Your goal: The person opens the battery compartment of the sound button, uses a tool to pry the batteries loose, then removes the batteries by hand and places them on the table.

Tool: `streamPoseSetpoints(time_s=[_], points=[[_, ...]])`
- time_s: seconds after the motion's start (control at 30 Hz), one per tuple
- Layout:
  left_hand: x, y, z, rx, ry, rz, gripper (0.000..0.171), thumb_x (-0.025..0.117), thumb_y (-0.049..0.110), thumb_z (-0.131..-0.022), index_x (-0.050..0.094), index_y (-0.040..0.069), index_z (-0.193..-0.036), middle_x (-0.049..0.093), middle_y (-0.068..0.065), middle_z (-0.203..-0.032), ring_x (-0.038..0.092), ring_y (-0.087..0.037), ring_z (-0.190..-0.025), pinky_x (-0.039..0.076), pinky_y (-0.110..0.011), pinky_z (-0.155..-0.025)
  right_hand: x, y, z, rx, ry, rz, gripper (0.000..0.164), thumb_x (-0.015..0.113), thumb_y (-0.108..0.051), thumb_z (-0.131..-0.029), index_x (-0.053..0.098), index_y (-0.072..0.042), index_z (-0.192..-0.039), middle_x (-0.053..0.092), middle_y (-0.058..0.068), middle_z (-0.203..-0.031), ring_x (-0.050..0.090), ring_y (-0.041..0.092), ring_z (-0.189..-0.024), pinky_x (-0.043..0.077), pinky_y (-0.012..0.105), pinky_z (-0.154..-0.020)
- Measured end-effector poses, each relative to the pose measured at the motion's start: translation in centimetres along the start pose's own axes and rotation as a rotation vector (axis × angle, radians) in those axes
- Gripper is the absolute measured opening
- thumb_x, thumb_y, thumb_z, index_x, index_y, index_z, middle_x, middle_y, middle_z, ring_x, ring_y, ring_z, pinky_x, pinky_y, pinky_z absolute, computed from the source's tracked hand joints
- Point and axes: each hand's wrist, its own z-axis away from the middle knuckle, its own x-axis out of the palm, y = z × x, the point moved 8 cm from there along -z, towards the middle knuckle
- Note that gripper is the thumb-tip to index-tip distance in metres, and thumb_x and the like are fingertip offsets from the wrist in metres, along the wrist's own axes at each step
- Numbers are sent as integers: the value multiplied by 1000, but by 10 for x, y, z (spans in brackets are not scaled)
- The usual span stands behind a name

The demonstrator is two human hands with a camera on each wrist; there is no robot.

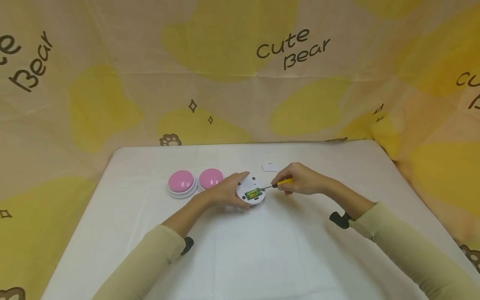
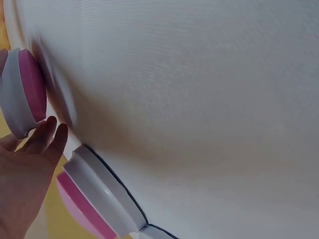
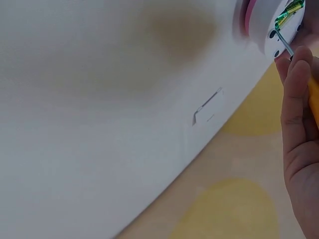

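Note:
My left hand (image 1: pixel 225 191) grips a round white push-button device (image 1: pixel 246 184) by its edge, its underside turned up. The left wrist view shows its pink dome (image 2: pixel 33 84) facing the table. An uncovered battery compartment (image 1: pixel 253 193) holds green-and-gold batteries (image 3: pixel 291 13). In my right hand (image 1: pixel 301 179) is a screwdriver (image 1: pixel 284 181) with a yellow and black handle, pinched between thumb and fingers. Its metal shaft reaches the compartment's edge; whether the tip touches a battery I cannot tell.
Two more pink-domed buttons stand dome up to the left, one (image 1: pixel 181 182) farther out and one (image 1: pixel 211 178) beside my left forearm. A small white cover (image 1: pixel 270 167) lies behind my right hand. The white table (image 1: pixel 262 250) ends at a patterned yellow curtain (image 1: pixel 225 50).

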Motion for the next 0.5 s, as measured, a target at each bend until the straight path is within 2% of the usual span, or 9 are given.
streamPoseSetpoints(time_s=[0.2, 0.5], points=[[2, -2, -1, -3, 5, 24, 107, 88, 22, -74, 23, 7, -157, 31, -12, -159, 34, -27, -142, 26, -43, -116, -1, -2, 0, -1, -11, 0, 19, 65, 0, -92, 72, 5, -109, 71, 13, -84, 61, 17, -63, 50, 25, -59], [5, -4, -4, -40, 38, 30, 108, 90, 31, -73, 25, 13, -158, 33, -8, -159, 37, -25, -140, 27, -43, -115, -2, -2, 0, 5, -14, 0, 19, 65, 1, -92, 72, 5, -109, 71, 10, -80, 61, 16, -62, 49, 25, -59]])
